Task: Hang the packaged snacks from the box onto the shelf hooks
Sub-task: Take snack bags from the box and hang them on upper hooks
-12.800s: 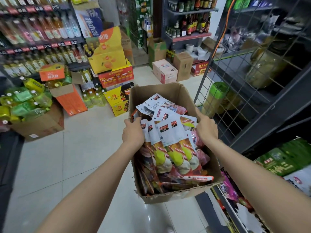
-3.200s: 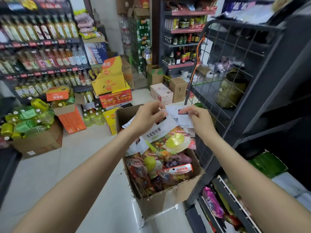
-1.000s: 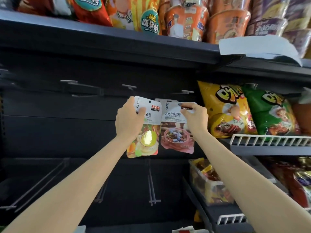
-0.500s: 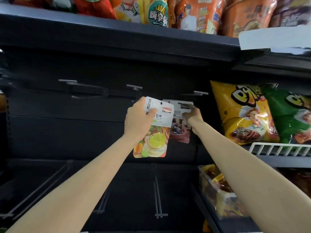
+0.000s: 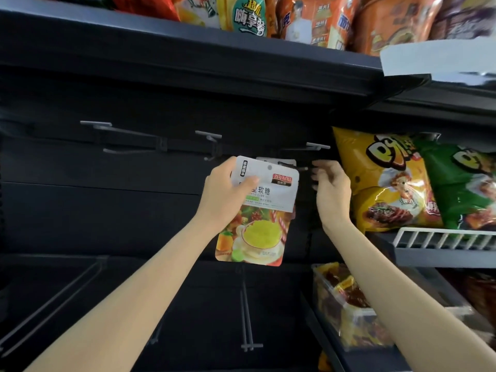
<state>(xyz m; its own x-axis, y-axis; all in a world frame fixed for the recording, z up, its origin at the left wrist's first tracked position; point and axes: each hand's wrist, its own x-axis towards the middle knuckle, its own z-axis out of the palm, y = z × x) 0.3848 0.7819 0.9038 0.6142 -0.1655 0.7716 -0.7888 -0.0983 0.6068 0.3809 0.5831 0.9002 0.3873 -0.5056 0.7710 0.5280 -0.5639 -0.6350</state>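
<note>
Candy pouch held up at the shelf hooks.
Nearest, our left hand (image 5: 228, 194) pinches a white "ZIRAMPO" soft-candy pouch (image 5: 257, 213), thumb across its printed face. Our right hand (image 5: 331, 194) is loosely spread, holding nothing, fingertips beside a hook (image 5: 294, 165) carrying a second pouch (image 5: 276, 163). Farther right, yellow chip bag (image 5: 386, 181), green chip bag (image 5: 461, 183).

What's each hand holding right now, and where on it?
Left hand grips the candy pouch by its upper left edge, thumb across the front. Right hand holds nothing, fingers loosely curled near the hook.
</note>
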